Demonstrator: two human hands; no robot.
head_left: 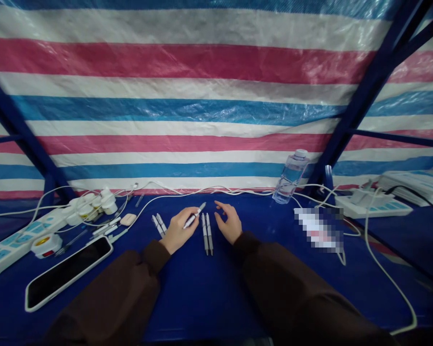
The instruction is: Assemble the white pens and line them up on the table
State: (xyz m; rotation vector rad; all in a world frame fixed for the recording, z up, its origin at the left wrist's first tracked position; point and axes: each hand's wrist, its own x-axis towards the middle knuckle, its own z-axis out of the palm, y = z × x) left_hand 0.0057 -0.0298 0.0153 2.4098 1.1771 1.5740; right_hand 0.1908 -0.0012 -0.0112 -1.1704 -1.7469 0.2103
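Observation:
Between the thumb and fingers of my left hand (180, 229) is a white and grey pen (195, 216), its tip angled up and to the right. To the right of that hand, two similar pens (207, 234) lie side by side on the blue table (198, 293). More pens (159, 224) lie on the left, partly hidden behind my left hand. My right hand (231, 222) hovers just right of the middle pair, thumb and fingers apart, with nothing in it.
On the left lie a phone (70, 271), a power strip (25, 238) with several plugs, and a small pale case (128, 219). A water bottle (291, 177) stands at the back right, near another power strip (375, 205). White cables (202, 191) run along the rear edge, before a striped tarp (202, 110).

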